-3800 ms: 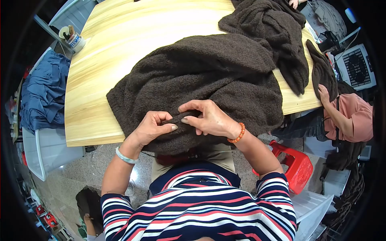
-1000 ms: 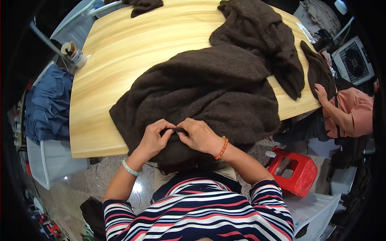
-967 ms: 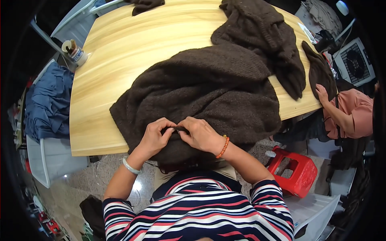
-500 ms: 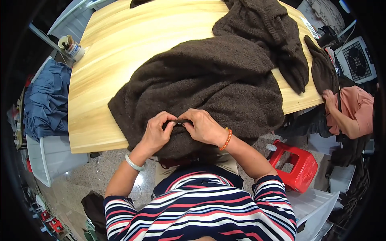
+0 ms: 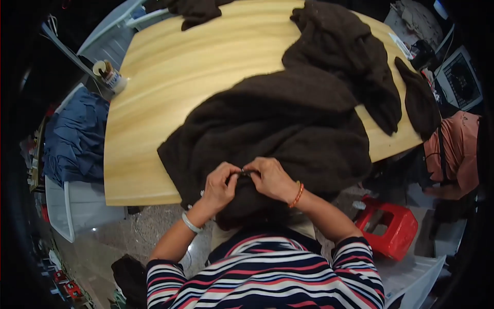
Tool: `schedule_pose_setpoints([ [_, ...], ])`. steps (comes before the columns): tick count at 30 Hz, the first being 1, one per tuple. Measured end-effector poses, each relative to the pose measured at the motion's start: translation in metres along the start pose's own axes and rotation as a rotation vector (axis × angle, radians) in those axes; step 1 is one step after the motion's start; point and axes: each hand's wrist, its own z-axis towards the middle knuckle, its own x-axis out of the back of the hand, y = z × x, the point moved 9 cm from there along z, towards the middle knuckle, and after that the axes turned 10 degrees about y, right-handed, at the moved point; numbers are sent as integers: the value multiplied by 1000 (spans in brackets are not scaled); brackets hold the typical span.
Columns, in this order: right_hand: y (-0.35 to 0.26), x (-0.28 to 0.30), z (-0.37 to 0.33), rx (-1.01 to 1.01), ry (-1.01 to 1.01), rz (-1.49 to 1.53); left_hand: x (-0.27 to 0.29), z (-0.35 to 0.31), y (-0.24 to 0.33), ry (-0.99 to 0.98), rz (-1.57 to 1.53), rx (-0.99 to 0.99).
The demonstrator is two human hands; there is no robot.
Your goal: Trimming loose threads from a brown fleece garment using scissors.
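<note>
A dark brown knitted garment (image 5: pixel 267 123) lies bunched over the near edge of the wooden table (image 5: pixel 149 129). Close to my body, my left hand (image 5: pixel 222 186) pinches a small fold of its fabric between thumb and fingers. My right hand (image 5: pixel 270 177) pinches the same fold just beside it, so the fingertips of both almost meet. Something small and light shows between the fingertips, too tiny to make out. The near part of the garment hangs over the edge toward my lap.
More dark brown knitwear (image 5: pixel 339 46) lies at the table's far right, with another piece (image 5: pixel 198 11) at the far edge. A jar of tools (image 5: pixel 110 77) stands at the left rim. Blue cloth (image 5: pixel 77 136) fills a bin. A red stool (image 5: pixel 391 226) and a co-worker (image 5: pixel 455 149) are at right.
The whole view has shifted, so table and hands appear lower and further right. Both hands still pinch the fold. The co-worker's hand no longer shows on the brown piece at right.
</note>
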Motion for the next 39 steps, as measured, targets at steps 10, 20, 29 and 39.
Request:
schedule_pose_setpoints([
  [10, -3, 1, 7, 113, -59, -40, -2, 4, -3, -140, -69, 57],
  [20, 6, -5, 7, -288, -506, 260, -5, 7, -11, -307, -222, 193],
  [29, 8, -10, 7, -293, -554, 330, -7, 7, -16, -355, -269, 224],
  [39, 19, -3, 11, -454, -241, 479, 3, 5, 26, -204, 22, -105],
])
